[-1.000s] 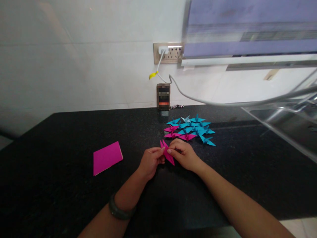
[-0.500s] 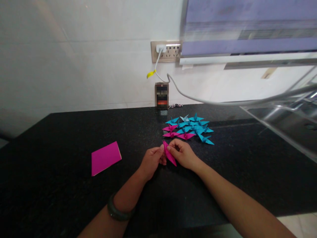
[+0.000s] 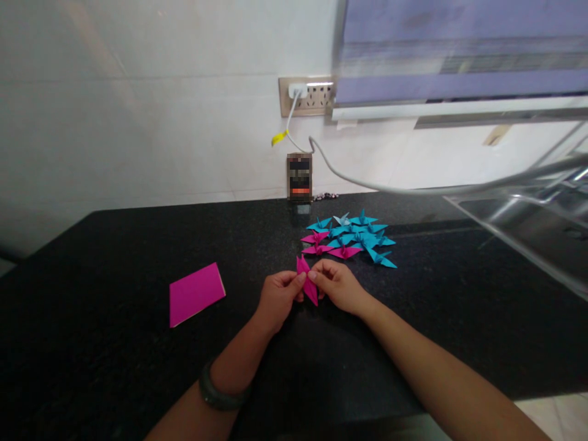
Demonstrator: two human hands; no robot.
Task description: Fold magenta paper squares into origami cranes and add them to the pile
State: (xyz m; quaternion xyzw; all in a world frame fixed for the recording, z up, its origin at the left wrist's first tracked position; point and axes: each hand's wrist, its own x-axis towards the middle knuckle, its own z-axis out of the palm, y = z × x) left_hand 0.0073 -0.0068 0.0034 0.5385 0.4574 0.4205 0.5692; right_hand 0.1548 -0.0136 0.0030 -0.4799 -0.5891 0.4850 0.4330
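Observation:
Between my hands is a folded piece of pink origami paper (image 3: 309,289), narrow and pointed at both ends, held just above the dark counter. My left hand (image 3: 280,298) pinches its left side between thumb and fingers. On the other side my right hand (image 3: 339,285) grips its right edge the same way; both thumbs lie near its middle. Just beyond my fingers sit several folded paper cranes: pink ones (image 3: 344,252) in front and at the left, blue ones (image 3: 362,239) behind and to the right, and a pale one (image 3: 342,219) at the back.
A stack of pink paper squares (image 3: 196,296) lies on the black counter (image 3: 114,367) to the left. A phone (image 3: 299,177) leans against the wall below a socket (image 3: 316,96), and a white cable (image 3: 362,184) runs rightward. A metal sink (image 3: 542,239) borders the right side.
The pink paper has shifted slightly left and turned a little; two points now show at its upper end. My thumbs have come closer together over it.

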